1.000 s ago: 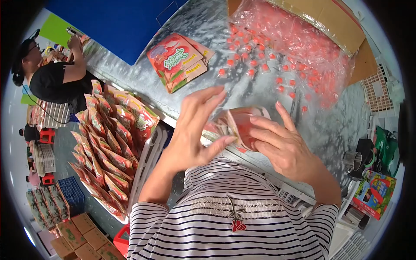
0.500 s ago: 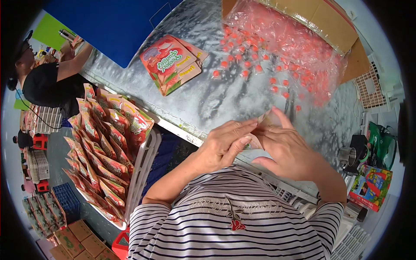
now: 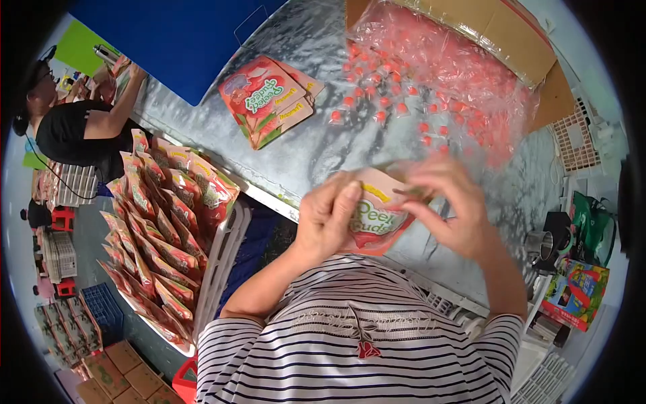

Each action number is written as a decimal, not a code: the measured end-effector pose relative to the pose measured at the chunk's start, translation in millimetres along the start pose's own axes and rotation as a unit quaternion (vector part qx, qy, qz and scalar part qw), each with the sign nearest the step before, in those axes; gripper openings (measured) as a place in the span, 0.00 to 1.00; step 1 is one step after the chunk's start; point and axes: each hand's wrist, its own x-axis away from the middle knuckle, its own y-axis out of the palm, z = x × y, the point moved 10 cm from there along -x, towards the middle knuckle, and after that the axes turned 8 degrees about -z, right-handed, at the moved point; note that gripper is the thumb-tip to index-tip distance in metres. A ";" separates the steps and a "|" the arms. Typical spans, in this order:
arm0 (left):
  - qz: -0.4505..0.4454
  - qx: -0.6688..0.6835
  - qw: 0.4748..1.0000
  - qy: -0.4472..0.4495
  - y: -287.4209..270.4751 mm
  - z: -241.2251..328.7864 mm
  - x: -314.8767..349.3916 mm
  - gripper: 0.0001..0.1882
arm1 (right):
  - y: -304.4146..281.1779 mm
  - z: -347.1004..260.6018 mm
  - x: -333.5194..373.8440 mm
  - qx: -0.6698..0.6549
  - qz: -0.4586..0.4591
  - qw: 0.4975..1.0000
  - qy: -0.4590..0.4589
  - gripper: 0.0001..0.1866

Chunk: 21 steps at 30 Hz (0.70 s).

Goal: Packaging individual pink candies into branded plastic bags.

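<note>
In front of my chest, my left hand (image 3: 328,214) grips a red and pink stand-up pouch (image 3: 380,212) by its left side, thumb on the printed front. My right hand (image 3: 457,212) is at the pouch's upper right edge, its fingers smeared by motion and the thumb apart from them. Whether it pinches the edge I cannot tell. The pouch's top looks parted. Beyond my hands, small clear packets with red-orange balls (image 3: 402,108) lie scattered on the grey marbled table (image 3: 282,175). Flat pouches of the same kind (image 3: 259,101) lie stacked farther left.
A cardboard box (image 3: 498,34) lined with clear plastic spills packets at the back right. At my left a white crate (image 3: 225,262) is packed with upright pouches (image 3: 158,236). A blue board (image 3: 171,40) covers the far left; a co-worker (image 3: 77,128) works beside it.
The pouch has turned so its printed front shows, and its top has parted. My right hand has lifted from beside my left and swung to the pouch's upper right edge.
</note>
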 end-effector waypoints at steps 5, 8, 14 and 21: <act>0.046 0.112 0.993 -0.012 -8.9 -14.0 -0.2 0.15 | 5.6 59.4 34.0 -0.189 0.234 0.950 0.077 0.16; 0.050 0.109 0.992 -0.049 -8.4 -31.6 1.8 0.15 | 46.5 83.0 33.6 -0.425 0.127 0.885 0.140 0.11; 0.081 0.061 0.989 -0.105 -19.5 -49.3 6.2 0.15 | 51.0 99.1 42.3 -0.297 0.131 0.927 0.185 0.09; 0.130 0.186 0.961 -0.157 -29.8 -66.3 9.1 0.18 | 56.4 98.1 28.9 -0.279 0.143 0.937 0.155 0.09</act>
